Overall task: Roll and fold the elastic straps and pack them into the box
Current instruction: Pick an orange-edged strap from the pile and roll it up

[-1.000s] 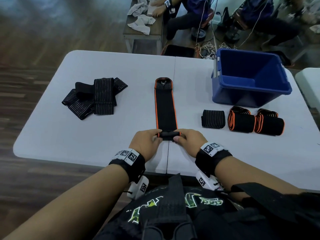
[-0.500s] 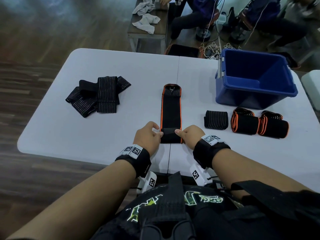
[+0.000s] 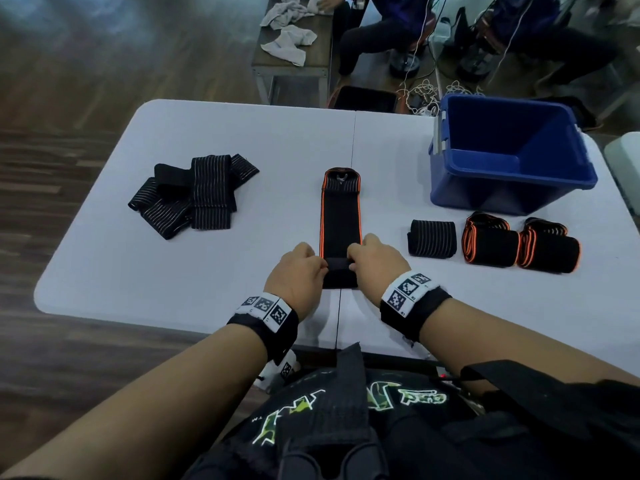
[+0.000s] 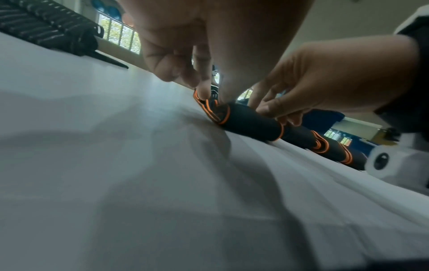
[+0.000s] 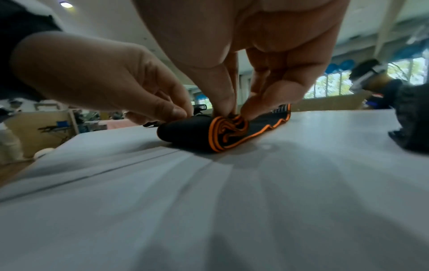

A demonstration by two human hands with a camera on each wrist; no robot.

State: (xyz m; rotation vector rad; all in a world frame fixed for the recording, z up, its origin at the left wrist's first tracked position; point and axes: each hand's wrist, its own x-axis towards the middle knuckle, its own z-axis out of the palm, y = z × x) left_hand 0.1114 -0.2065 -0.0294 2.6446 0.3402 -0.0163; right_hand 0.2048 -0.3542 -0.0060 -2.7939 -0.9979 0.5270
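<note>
A black strap with orange edges [image 3: 340, 216] lies lengthwise on the white table [image 3: 207, 271], its near end wound into a small roll [image 3: 341, 271] [image 4: 250, 124] [image 5: 192, 133]. My left hand [image 3: 299, 275] [image 4: 204, 86] pinches the roll's left end. My right hand [image 3: 375, 259] [image 5: 232, 108] pinches its right end. Three finished rolls, one striped [image 3: 432, 238] and two orange-edged [image 3: 490, 245] [image 3: 549, 251], lie to the right. The blue box [image 3: 512, 157] stands behind them and looks empty.
A heap of loose striped black straps [image 3: 194, 194] lies at the table's left. Beyond the table stand a bench with white cloths [image 3: 291, 39], seated people [image 3: 381, 32] and cables on the floor [image 3: 419, 95]. The table's near edge is just below my wrists.
Both hands have rolled the strap's near end further away from me, so the roll is thicker and the flat part shorter. The head view has shifted slightly.
</note>
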